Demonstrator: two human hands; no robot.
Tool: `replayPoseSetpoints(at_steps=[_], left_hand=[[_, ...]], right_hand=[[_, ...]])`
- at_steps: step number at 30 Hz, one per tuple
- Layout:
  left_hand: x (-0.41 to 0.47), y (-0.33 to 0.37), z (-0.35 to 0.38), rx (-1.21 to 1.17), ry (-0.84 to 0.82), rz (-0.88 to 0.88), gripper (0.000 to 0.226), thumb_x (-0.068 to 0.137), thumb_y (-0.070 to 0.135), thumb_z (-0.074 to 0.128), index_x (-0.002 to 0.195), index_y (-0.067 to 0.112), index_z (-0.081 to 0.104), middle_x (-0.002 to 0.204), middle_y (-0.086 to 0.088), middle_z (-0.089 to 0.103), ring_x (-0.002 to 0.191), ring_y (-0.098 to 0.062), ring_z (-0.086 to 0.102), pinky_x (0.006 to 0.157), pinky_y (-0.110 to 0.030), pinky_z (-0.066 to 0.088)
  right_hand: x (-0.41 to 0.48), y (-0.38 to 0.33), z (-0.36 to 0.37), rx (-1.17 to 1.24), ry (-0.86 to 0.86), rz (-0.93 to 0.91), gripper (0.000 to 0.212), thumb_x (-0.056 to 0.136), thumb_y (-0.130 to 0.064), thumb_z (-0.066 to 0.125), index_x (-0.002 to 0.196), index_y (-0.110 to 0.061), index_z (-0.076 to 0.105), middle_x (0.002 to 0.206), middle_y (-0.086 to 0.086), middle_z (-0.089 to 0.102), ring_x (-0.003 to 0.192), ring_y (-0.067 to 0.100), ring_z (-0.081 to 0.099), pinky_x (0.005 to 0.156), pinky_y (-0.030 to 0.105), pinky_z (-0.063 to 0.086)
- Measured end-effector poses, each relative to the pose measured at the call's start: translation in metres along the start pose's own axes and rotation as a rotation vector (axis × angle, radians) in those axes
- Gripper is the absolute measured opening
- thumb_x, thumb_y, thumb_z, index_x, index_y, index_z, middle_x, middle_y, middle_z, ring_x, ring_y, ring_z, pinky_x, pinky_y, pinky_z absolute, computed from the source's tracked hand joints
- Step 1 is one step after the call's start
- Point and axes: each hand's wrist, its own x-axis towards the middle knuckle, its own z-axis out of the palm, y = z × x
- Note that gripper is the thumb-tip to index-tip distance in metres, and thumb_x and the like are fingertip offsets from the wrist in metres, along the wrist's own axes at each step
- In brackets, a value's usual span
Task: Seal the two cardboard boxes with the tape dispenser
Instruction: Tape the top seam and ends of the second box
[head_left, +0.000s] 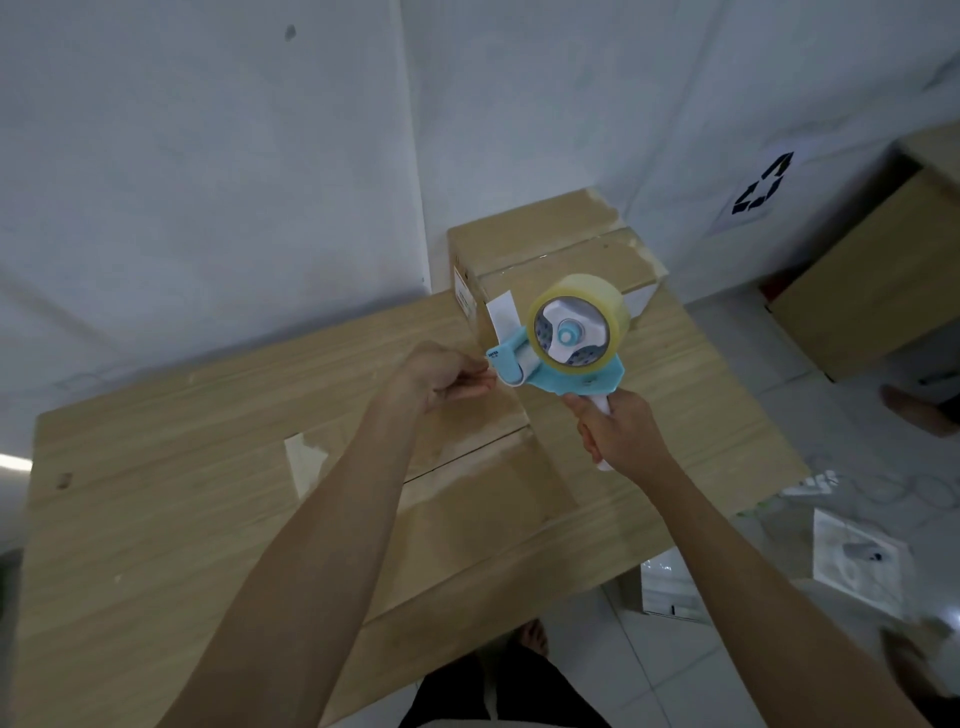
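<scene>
A light-blue tape dispenser (563, 345) with a roll of clear tape hangs above the wooden table (156, 493). My right hand (621, 434) grips its white handle from below. My left hand (444, 376) is at the dispenser's front edge, fingertips pinching what looks like the tape end. A small cardboard box (545, 249) stands at the table's far edge by the wall, its top flaps shut with a seam between them. A flatter cardboard box (483, 499) lies under my forearms, its flaps meeting in a seam; much of it is hidden by my arms.
White walls close the back and left. A large cardboard box (862, 291) stands on the floor at the right. Plastic bags and paper (857, 561) lie on the tiled floor at lower right. A strip of tape (304, 462) sticks to the tabletop.
</scene>
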Motion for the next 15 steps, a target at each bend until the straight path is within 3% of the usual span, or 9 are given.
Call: replayPoseSetpoints(at_steps=[7,10,15], left_hand=[[0.005,0.008,0.024,0.09,0.073,0.131,0.013,0.097,-0.003,0.058,0.099,-0.006,0.071,0.089,-0.02,0.074,0.072,-0.022,0.073,0.06,-0.027,0.061],[0.0,0.005,0.037,-0.033,0.06,0.093,0.024,0.098,-0.002,0.048,0.107,-0.008,0.069,0.097,-0.023,0.074,0.081,-0.03,0.075,0.066,-0.035,0.063],[-0.006,-0.001,0.05,-0.245,0.068,-0.013,0.02,0.1,0.005,0.048,0.094,0.0,0.066,0.077,-0.015,0.072,0.076,-0.026,0.071,0.073,-0.038,0.063]], right_hand=[[0.001,0.003,-0.011,-0.04,0.061,-0.058,0.052,0.097,-0.038,0.066,0.056,-0.009,0.054,0.045,0.011,0.055,0.038,0.019,0.054,0.045,0.027,0.044],[0.002,0.004,-0.012,-0.065,0.072,-0.073,0.046,0.096,-0.039,0.066,0.056,-0.021,0.052,0.044,-0.001,0.053,0.039,0.009,0.052,0.048,0.024,0.042],[0.001,0.008,-0.015,-0.116,0.081,-0.095,0.039,0.095,-0.044,0.066,0.059,-0.035,0.054,0.048,-0.01,0.059,0.045,0.007,0.058,0.053,0.029,0.05]])
